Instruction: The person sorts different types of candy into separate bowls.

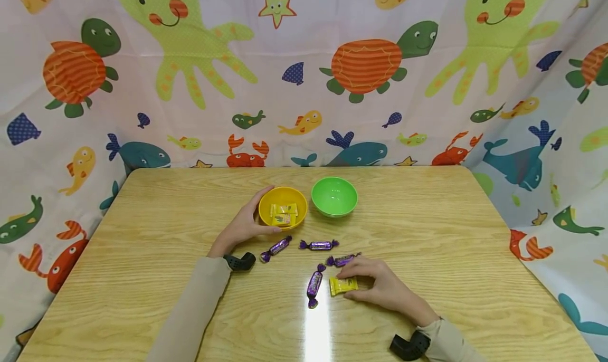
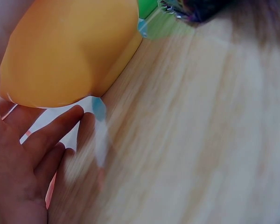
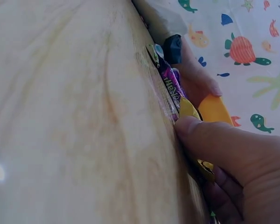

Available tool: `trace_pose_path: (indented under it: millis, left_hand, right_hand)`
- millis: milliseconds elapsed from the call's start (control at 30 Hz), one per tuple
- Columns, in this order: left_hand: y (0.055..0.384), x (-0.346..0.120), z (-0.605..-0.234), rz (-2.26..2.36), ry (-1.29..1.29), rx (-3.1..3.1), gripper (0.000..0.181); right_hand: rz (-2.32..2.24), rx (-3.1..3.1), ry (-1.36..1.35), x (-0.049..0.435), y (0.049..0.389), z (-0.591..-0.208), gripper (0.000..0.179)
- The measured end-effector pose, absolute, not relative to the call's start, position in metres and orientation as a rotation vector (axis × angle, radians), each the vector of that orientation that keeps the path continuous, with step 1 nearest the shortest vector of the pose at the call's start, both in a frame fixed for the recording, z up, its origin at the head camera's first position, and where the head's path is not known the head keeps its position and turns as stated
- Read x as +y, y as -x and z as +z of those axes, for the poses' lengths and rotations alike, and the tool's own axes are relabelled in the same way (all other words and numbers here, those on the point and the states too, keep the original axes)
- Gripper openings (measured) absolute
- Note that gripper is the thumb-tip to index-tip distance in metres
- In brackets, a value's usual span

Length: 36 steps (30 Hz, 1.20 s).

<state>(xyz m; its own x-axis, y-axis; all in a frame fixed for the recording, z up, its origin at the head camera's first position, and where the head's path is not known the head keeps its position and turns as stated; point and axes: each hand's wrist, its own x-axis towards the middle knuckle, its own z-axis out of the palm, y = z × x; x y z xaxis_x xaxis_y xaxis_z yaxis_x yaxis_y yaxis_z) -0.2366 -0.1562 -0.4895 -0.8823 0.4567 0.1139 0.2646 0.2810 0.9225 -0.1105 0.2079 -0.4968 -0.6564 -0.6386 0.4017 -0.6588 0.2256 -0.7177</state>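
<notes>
My left hand (image 1: 246, 222) holds the side of a yellow bowl (image 1: 304, 214), thumb at its near rim and fingers around its left side. Inside the bowl lie yellow-wrapped candies (image 1: 283, 219). The bowl's orange-yellow wall (image 2: 70, 51) fills the upper left of the left wrist view. At the near right, my right hand (image 1: 380, 284) pinches another yellow-wrapped candy (image 1: 343, 285) between thumb and fingers, at the tabletop. In the right wrist view, the thumb partly covers that candy's wrapper (image 3: 188, 108). A purple-wrapped candy (image 1: 315, 286) lies just left of it, and another purple candy (image 1: 343, 260) just beyond.
A green bowl (image 1: 334, 197) stands to the right of the yellow one, with nothing visible inside. Two more purple candies, one angled (image 1: 276, 249) and one lying sideways (image 1: 319, 245), are in front of the bowls. A sea-animal curtain (image 1: 285, 98) hangs behind the wooden table (image 1: 427, 219).
</notes>
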Motion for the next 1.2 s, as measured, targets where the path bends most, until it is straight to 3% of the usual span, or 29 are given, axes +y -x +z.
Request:
trace_pose_path:
  millis: [367,700,1000,1200]
  left_hand:
    - [0.235,-0.156,-0.487,1.628,-0.648,2.378,0.108]
    - [0.218,-0.152,-0.454,1.601,-0.665,2.376,0.104]
    - [0.219,-0.151,-0.455,1.602,-0.677,2.382,0.104]
    - [0.234,-0.155,-0.482,1.614,-0.667,2.388,0.106]
  right_hand:
    - [1.481,-2.538,-1.223,0.207,0.116,-0.473,0.035]
    - [1.460,-2.557,-1.170,0.200,0.139,-0.444,0.033]
    - [1.406,-2.576,-1.130,0.181,0.169,-0.410,0.032]
    - [1.446,-2.594,-1.127,0.159,0.191,-0.393,0.031]
